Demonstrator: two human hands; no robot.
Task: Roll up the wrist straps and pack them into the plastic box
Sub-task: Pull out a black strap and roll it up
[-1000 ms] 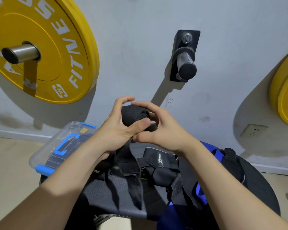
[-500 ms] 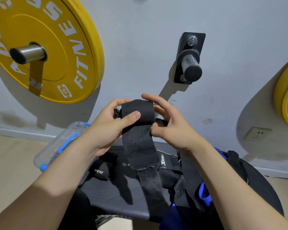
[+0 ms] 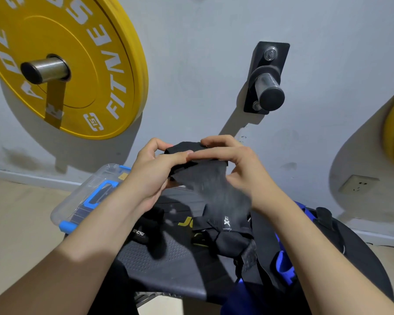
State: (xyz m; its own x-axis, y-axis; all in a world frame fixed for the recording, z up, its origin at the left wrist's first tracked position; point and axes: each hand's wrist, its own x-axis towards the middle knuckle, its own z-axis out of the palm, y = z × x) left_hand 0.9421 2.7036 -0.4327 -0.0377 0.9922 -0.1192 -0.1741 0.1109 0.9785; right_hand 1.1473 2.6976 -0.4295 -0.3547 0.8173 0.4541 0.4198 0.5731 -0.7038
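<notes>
Moved: both thumbs come together over the roll since half a second back, and the loose tail swings to the lower right, blurred.
Strap: the black wrist strap (image 3: 206,178) is at frame centre, held up above the bench pad (image 3: 159,267). It is partly rolled, with its tail hanging free.
Left hand: the left hand (image 3: 149,178) has its fingers curled behind the roll and its thumb laid along the top, gripping.
Right hand: the right hand (image 3: 243,171) hooks its fingertips over the upper edge, thumb meeting the other thumb, pinching the same roll.
Handling: light, soft, floppy webbing by the look of it, likely to unwind. Best held at the roll's ends with the tail kept taut.
Box: the clear plastic box (image 3: 76,202) with blue latches is left of centre, beside the left forearm. Something dark shows through it, but I can't tell what.
Heap: loose straps (image 3: 225,237) lie unrolled at lower centre.
</notes>
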